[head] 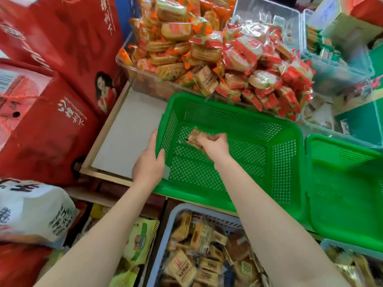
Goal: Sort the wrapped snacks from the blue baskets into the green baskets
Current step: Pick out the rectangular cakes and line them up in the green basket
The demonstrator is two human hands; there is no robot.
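A green perforated basket (269, 146) sits in the middle of the shelf. My left hand (148, 162) grips its left wall, thumb on the outside and fingers hooked over the rim. My right hand (214, 145) is inside the basket, low over its floor, and holds a few clear-wrapped brown snacks (193, 138). Below, at the bottom centre, a blue basket (176, 212) is full of wrapped snacks (182, 266). A second green basket (348, 195) stands at the right with nothing visible in it.
Clear tubs (145, 77) heaped with orange and red wrapped snacks stand behind the green basket. Red gift boxes (51, 112) are stacked at the left. A white shelf panel (128, 137) lies left of the basket. Another blue basket (331, 244) peeks in at the bottom right.
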